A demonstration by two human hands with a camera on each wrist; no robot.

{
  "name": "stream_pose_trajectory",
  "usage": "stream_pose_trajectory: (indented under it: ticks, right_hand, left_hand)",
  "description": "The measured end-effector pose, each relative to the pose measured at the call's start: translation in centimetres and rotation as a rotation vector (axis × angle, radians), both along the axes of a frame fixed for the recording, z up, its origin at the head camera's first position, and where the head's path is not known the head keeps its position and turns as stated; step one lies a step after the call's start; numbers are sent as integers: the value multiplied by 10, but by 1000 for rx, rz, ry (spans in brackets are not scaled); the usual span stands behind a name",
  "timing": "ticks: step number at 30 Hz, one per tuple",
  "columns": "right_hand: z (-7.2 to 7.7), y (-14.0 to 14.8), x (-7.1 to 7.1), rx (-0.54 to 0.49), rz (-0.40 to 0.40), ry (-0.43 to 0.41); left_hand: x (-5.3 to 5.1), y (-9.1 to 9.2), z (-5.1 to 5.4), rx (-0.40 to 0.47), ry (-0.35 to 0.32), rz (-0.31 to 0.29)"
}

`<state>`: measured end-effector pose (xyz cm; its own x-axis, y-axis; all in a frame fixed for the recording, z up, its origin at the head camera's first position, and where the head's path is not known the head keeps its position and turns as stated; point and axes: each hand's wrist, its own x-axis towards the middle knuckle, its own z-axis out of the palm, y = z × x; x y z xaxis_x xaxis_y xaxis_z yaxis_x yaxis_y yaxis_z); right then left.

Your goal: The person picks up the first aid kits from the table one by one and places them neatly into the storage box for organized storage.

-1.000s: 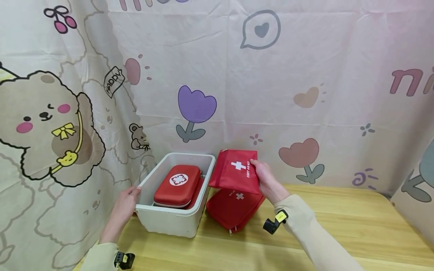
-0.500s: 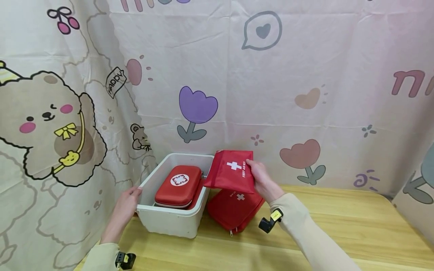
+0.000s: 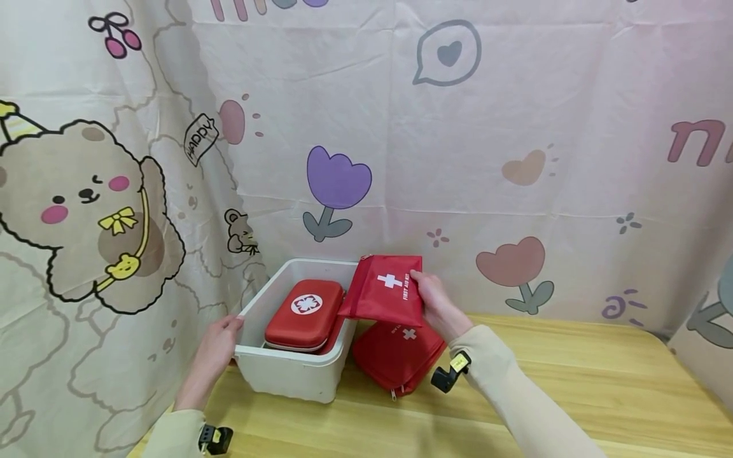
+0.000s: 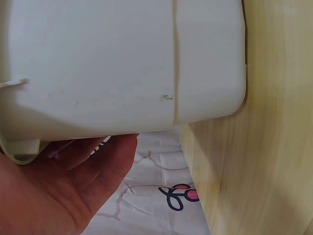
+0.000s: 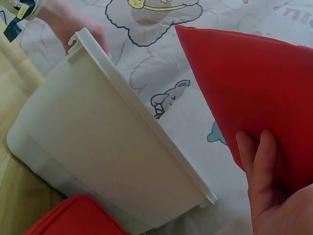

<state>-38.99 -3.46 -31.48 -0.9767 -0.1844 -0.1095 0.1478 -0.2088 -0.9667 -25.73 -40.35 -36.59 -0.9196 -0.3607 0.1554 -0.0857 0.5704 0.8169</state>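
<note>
My right hand [image 3: 439, 305] pinches the right edge of a flat red pouch [image 3: 385, 299] with a white cross, held up so that its left edge overlaps the right rim of a white bin [image 3: 286, 375]. In the right wrist view, fingers [image 5: 264, 166] lie against the pouch [image 5: 254, 88]. My left hand [image 3: 216, 346] grips the bin's left rim; the left wrist view shows that hand [image 4: 63, 181] curled at the edge of the bin [image 4: 98, 63]. Inside the bin lies a red case [image 3: 303, 318] with a white round emblem, on top of another red item.
Red pouches [image 3: 395, 359] with zippers lie on the wooden table [image 3: 550, 375] just right of the bin, partly under the held pouch. A printed curtain [image 3: 446, 140] hangs behind the table and along its left side.
My right hand has moved left with the red pouch, which went from beside the bin to over its right rim. My left hand has kept its hold on the rim.
</note>
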Motion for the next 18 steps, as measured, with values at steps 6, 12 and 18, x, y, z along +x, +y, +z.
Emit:
stream_pose_trajectory:
  ticks: [6, 12, 18]
  right_hand:
    - [1, -4, 1, -7, 11, 13]
    - [-1, -8, 2, -1, 38, 18]
    - [-2, -14, 2, -1, 50, 33]
  left_hand:
    - [0, 0, 0, 12, 15, 2]
    - [0, 0, 0, -6, 16, 3]
    - [0, -1, 1, -60, 24, 12]
